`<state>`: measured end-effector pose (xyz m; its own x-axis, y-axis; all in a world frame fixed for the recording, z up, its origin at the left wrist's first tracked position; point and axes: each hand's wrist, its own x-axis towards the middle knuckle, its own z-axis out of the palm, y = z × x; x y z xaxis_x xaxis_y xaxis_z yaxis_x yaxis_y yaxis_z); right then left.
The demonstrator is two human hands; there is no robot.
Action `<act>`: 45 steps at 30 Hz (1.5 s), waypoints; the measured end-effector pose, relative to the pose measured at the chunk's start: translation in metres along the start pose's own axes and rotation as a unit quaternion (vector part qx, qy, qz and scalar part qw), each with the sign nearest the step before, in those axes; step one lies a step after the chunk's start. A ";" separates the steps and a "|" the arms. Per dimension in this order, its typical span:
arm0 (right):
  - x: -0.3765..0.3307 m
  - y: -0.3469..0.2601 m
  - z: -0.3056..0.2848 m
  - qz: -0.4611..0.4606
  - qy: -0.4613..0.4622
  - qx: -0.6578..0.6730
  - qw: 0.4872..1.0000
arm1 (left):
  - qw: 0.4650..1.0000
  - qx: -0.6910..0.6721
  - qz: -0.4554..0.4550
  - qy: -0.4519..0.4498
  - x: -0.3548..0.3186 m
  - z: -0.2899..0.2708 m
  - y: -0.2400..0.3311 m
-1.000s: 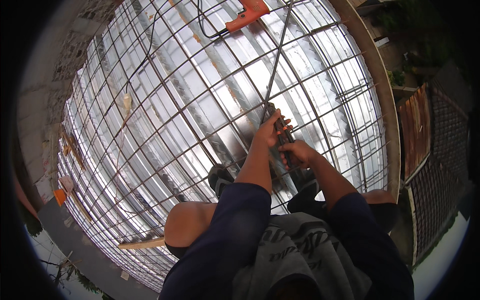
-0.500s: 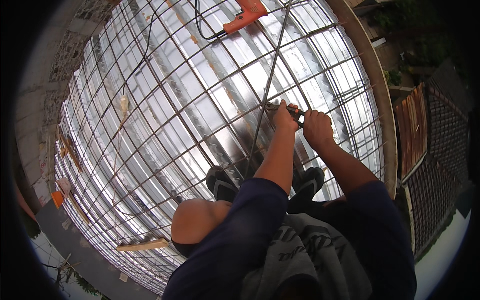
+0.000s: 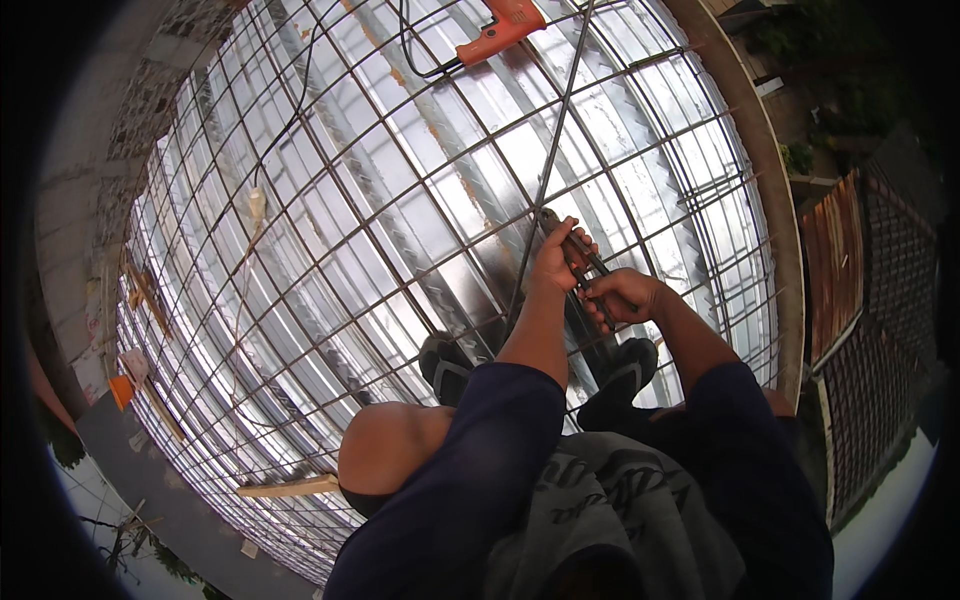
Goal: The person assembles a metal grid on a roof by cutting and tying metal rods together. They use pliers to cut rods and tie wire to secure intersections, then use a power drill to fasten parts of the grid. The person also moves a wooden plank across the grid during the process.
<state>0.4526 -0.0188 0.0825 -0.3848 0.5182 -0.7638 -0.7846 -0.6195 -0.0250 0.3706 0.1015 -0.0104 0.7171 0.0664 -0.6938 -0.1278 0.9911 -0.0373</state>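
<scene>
Both my hands work a dark pair of long-handled pliers whose jaws sit at a crossing of the steel rebar mesh. My left hand is wrapped round the pliers close to the jaws. Farther back, my right hand is closed on the handle end. A long diagonal bar lies over the mesh and passes right by the jaws. What exactly the jaws bite on is too small to make out.
Shiny ribbed metal decking lies under the mesh. Ahead lies an orange power drill with a black cord. A cable connector rests to the left, and a wooden strip lies lower left. A raised edge borders the right, with tiled roofs beyond.
The pliers have swung so their handles point more toward me. My right hand has moved down and nearer, now turned with fingers showing; my left hand has shifted slightly.
</scene>
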 end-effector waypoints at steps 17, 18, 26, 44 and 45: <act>-0.010 -0.029 -0.002 0.064 0.163 -0.432 0.884 | 0.988 0.059 0.023 0.143 0.011 0.013 -0.011; -0.009 -0.013 -0.011 0.044 0.127 -0.254 0.958 | 0.987 0.058 -0.006 0.148 -0.002 0.030 -0.013; -0.024 -0.022 0.016 0.018 0.237 -0.373 0.897 | 0.984 0.051 0.002 0.170 0.009 0.020 -0.005; -0.022 -0.008 -0.028 0.030 0.206 -0.347 0.914 | 0.602 0.745 0.179 0.226 -0.003 -0.011 0.031; -0.024 -0.014 -0.022 0.012 0.220 -0.414 0.883 | 0.600 0.748 0.180 0.219 -0.006 -0.008 0.042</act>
<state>0.4835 -0.0360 0.0872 -0.0263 0.3325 -0.9427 -0.0846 -0.9404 -0.3293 0.3554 0.1414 -0.0140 0.5365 0.5955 -0.5980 0.7732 -0.0628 0.6311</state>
